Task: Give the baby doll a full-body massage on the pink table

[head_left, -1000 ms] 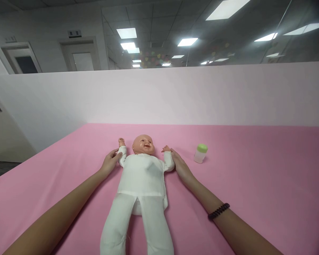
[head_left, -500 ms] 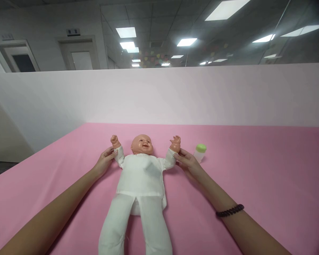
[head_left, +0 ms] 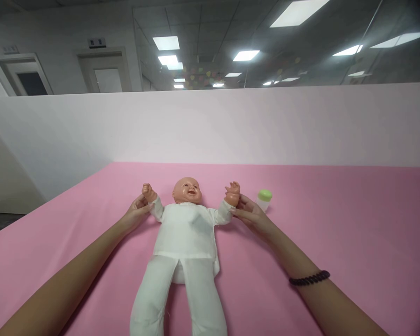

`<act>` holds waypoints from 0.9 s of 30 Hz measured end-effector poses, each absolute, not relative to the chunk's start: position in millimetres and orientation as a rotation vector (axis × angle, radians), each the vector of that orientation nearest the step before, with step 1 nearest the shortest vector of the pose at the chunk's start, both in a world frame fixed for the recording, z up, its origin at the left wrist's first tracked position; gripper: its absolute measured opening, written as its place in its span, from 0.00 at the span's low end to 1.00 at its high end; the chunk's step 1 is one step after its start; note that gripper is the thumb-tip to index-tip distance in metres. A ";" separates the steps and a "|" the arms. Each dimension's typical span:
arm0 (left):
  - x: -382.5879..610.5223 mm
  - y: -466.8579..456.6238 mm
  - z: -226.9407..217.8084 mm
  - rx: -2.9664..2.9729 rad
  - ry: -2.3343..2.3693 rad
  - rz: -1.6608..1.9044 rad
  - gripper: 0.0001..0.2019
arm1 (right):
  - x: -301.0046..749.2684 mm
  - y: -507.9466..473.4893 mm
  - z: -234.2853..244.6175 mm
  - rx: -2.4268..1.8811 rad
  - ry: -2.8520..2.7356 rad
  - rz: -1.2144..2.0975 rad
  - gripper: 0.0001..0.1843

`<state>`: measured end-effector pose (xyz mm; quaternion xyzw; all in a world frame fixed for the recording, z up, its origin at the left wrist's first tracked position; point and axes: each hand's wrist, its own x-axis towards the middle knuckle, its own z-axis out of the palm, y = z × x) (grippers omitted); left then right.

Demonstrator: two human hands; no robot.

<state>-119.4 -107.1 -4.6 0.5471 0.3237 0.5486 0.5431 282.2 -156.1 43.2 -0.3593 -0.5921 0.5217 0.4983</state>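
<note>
A baby doll (head_left: 185, 231) with a white cloth body lies face up, its head toward the far side and its feet cut off by the bottom edge. At its wrist on the left of the view, my left hand (head_left: 136, 212) is closed around the white sleeve. My right hand (head_left: 254, 215) pinches the doll's other wrist, thumb on the cuff and fingers behind it. Both doll arms are bent outward with the plastic hands pointing up. Just beyond my right hand stands a small bottle (head_left: 264, 200) with a green cap, its lower part partly hidden.
A pink cloth (head_left: 336, 233) covers the tabletop. Behind it rises a low white wall (head_left: 231, 126) with glass above. A grey door (head_left: 7, 172) is off to the left. A black coiled band (head_left: 310, 278) circles my right wrist.
Both my hands have moved slightly outward and down, drawing the doll's arms a little farther apart. The doll's body and the bottle stay put.
</note>
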 end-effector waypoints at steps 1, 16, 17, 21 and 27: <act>-121.2 -106.5 -4.2 1.288 0.765 1.308 0.24 | 284.6 -155.1 43.3 -0.890 -1.429 1.257 0.41; -167.1 -114.7 16.3 1.380 1.019 1.155 0.30 | 336.8 -150.6 50.5 -1.214 -1.346 1.445 0.36; -170.7 -114.9 17.1 1.382 1.042 1.147 0.31 | 339.4 -149.4 49.7 -1.209 -1.323 1.469 0.33; -183.4 -116.6 21.4 1.384 1.102 1.092 0.31 | 347.9 -144.5 46.1 -1.191 -1.256 1.538 0.24; -201.3 -118.6 28.6 1.437 1.104 1.018 0.24 | 358.7 -139.8 42.1 -1.240 -1.229 1.591 0.22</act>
